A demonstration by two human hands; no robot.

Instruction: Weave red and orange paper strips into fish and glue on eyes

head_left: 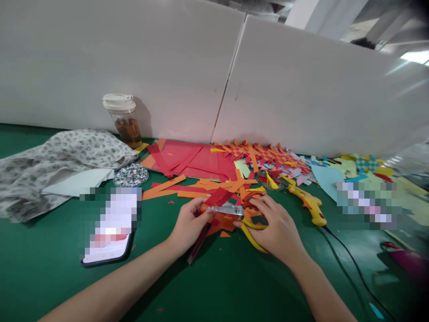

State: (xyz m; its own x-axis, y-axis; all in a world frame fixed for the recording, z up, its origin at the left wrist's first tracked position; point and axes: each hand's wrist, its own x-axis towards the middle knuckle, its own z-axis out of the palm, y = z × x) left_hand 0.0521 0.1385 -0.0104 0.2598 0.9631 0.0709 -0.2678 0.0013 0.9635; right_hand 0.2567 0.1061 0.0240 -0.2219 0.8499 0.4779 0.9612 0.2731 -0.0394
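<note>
My right hand (276, 223) grips a pair of scissors (231, 209) by its yellow and orange-red handles. The blades point left, towards the fingertips of my left hand (191, 223). That hand is pinched on a red paper strip (219, 197), and the blades lie across or just beside it; I cannot tell whether they cut into it. Orange paper strips (201, 185) and small scraps are spread behind and under both hands. A dark slim stick (198, 246) lies below the left fingertips, its upper end hidden.
A phone (112, 226) lies at the left, near a bag of shiny beads (131, 174), patterned cloth (80, 150) and a lidded cup (125, 123). Red sheets (187, 156) and woven paper pieces (264, 156) line the partition. A yellow glue gun (311, 205) trails its cord at the right.
</note>
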